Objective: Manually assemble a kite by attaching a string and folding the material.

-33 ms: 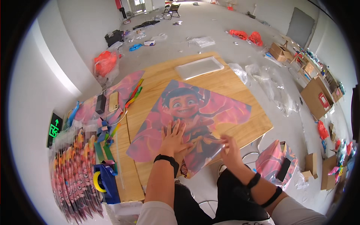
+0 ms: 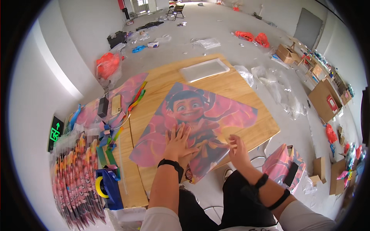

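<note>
A pink kite (image 2: pixel 216 115) printed with a cartoon child's face lies spread flat on the wooden table (image 2: pixel 246 82). My left hand (image 2: pixel 178 140) presses flat on the kite's lower middle, fingers spread, a black band on the wrist. My right hand (image 2: pixel 237 148) is at the kite's lower right edge, near the table's front, with its fingers pinched on that edge. Two black bands wrap my right forearm.
A clear plastic sleeve (image 2: pixel 204 69) lies at the table's far end. On the left are coloured ribbon tails (image 2: pixel 111 142), a phone (image 2: pixel 115 104), a yellow tape roll (image 2: pixel 101 187) and a stack of packed kites (image 2: pixel 77 181). Cardboard boxes (image 2: pixel 323 96) and loose plastic bags (image 2: pixel 277 84) litter the floor on the right.
</note>
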`<action>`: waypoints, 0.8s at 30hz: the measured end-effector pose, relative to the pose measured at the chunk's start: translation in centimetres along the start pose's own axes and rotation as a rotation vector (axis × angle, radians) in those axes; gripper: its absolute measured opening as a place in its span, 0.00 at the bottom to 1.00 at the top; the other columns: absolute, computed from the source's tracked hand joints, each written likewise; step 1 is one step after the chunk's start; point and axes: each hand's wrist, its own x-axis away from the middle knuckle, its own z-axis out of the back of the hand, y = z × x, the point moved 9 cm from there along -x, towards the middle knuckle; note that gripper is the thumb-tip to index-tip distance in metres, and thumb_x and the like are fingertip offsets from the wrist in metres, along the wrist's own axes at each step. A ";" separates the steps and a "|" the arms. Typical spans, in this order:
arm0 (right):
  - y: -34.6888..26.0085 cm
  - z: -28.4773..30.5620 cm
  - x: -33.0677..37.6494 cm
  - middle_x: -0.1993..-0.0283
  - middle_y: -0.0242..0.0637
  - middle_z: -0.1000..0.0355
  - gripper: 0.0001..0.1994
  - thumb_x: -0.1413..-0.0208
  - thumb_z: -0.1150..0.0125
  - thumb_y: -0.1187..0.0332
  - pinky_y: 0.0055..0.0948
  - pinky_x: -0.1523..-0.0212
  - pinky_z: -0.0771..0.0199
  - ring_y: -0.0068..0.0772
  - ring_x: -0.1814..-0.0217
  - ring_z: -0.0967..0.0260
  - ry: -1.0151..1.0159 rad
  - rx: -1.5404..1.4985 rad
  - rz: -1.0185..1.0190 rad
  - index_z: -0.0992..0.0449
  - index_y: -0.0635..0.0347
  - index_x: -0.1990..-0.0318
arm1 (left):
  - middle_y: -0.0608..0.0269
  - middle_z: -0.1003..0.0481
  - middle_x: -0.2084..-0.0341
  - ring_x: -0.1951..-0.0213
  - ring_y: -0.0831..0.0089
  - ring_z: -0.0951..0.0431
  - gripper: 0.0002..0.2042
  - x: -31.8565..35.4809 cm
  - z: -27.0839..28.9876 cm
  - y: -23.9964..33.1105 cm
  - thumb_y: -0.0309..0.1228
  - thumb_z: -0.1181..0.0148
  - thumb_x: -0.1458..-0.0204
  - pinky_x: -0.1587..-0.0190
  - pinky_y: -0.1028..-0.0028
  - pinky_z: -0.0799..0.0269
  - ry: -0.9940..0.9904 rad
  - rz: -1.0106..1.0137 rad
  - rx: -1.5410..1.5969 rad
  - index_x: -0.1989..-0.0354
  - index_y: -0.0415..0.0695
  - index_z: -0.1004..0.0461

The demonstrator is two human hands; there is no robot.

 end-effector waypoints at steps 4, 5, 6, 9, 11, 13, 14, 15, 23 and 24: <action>4.3 -0.8 -2.4 0.48 0.48 0.27 0.29 0.44 0.38 0.74 0.35 0.50 0.25 0.39 0.48 0.27 -0.099 -0.010 -0.074 0.38 0.64 0.33 | 0.58 0.60 0.21 0.22 0.46 0.69 0.54 0.7 0.6 -0.2 0.73 0.44 0.54 0.27 0.36 0.74 0.040 -0.020 0.029 0.21 0.60 0.55; 5.1 -1.2 -2.5 0.50 0.48 0.27 0.29 0.42 0.37 0.69 0.37 0.50 0.25 0.41 0.50 0.26 -0.176 -0.015 -0.180 0.38 0.66 0.34 | 0.58 0.60 0.21 0.22 0.46 0.69 0.54 0.7 0.4 -0.3 0.73 0.44 0.54 0.27 0.36 0.74 0.041 -0.016 0.031 0.21 0.60 0.55; 5.6 -1.5 -2.5 0.52 0.48 0.26 0.30 0.41 0.36 0.65 0.39 0.50 0.25 0.43 0.51 0.26 -0.252 -0.018 -0.285 0.38 0.68 0.35 | 0.59 0.61 0.21 0.22 0.47 0.69 0.54 0.8 0.5 -0.3 0.73 0.45 0.53 0.27 0.36 0.75 0.039 -0.010 0.026 0.21 0.60 0.55; 6.0 -2.5 -1.2 0.60 0.39 0.26 0.31 0.38 0.36 0.57 0.33 0.57 0.25 0.32 0.58 0.27 -0.307 -0.288 -0.470 0.37 0.66 0.34 | 0.62 0.62 0.21 0.22 0.48 0.69 0.51 0.7 0.2 -0.5 0.73 0.49 0.51 0.27 0.37 0.75 0.024 0.012 0.012 0.21 0.61 0.56; 5.5 -3.3 -0.1 0.64 0.34 0.28 0.31 0.37 0.36 0.56 0.28 0.64 0.29 0.27 0.64 0.29 -0.416 -0.459 -0.562 0.37 0.65 0.34 | 0.64 0.64 0.20 0.21 0.49 0.69 0.50 0.7 -0.2 -0.9 0.73 0.51 0.49 0.27 0.37 0.75 0.010 0.033 -0.002 0.21 0.62 0.56; 4.0 -3.2 1.5 0.68 0.30 0.30 0.30 0.37 0.37 0.55 0.24 0.71 0.32 0.21 0.70 0.32 -0.513 -0.623 -0.659 0.37 0.64 0.34 | 0.68 0.66 0.20 0.21 0.51 0.70 0.45 0.2 -0.9 -0.9 0.71 0.55 0.44 0.26 0.39 0.75 -0.032 0.053 -0.011 0.21 0.64 0.56; 3.3 -3.1 2.6 0.71 0.27 0.32 0.29 0.36 0.38 0.56 0.22 0.76 0.38 0.18 0.75 0.36 -0.590 -0.609 -0.721 0.35 0.62 0.34 | 0.68 0.66 0.20 0.21 0.51 0.70 0.45 0.1 -1.1 -0.8 0.71 0.55 0.44 0.26 0.39 0.75 -0.033 0.052 -0.010 0.21 0.64 0.56; 2.6 -2.6 3.8 0.74 0.25 0.35 0.27 0.35 0.39 0.56 0.20 0.81 0.45 0.15 0.80 0.41 -0.660 -0.593 -0.784 0.34 0.61 0.34 | 0.69 0.66 0.20 0.21 0.52 0.69 0.44 -0.2 -1.1 -0.5 0.70 0.56 0.43 0.26 0.39 0.75 -0.027 0.047 -0.006 0.21 0.64 0.56; 1.7 -0.2 10.5 0.72 0.28 0.26 0.22 0.37 0.37 0.59 0.24 0.76 0.34 0.22 0.77 0.31 -0.975 -0.306 -0.517 0.28 0.60 0.40 | 0.71 0.66 0.20 0.21 0.53 0.69 0.43 -0.2 -0.7 -1.0 0.70 0.57 0.42 0.25 0.40 0.74 -0.024 0.060 -0.018 0.21 0.65 0.57; -0.1 -0.2 10.1 0.69 0.30 0.21 0.23 0.38 0.36 0.58 0.27 0.72 0.28 0.24 0.73 0.26 -0.973 -0.407 -0.367 0.28 0.61 0.41 | 0.71 0.66 0.20 0.21 0.53 0.69 0.43 -0.1 -0.7 -1.0 0.69 0.56 0.42 0.25 0.39 0.74 -0.032 0.057 -0.015 0.21 0.65 0.57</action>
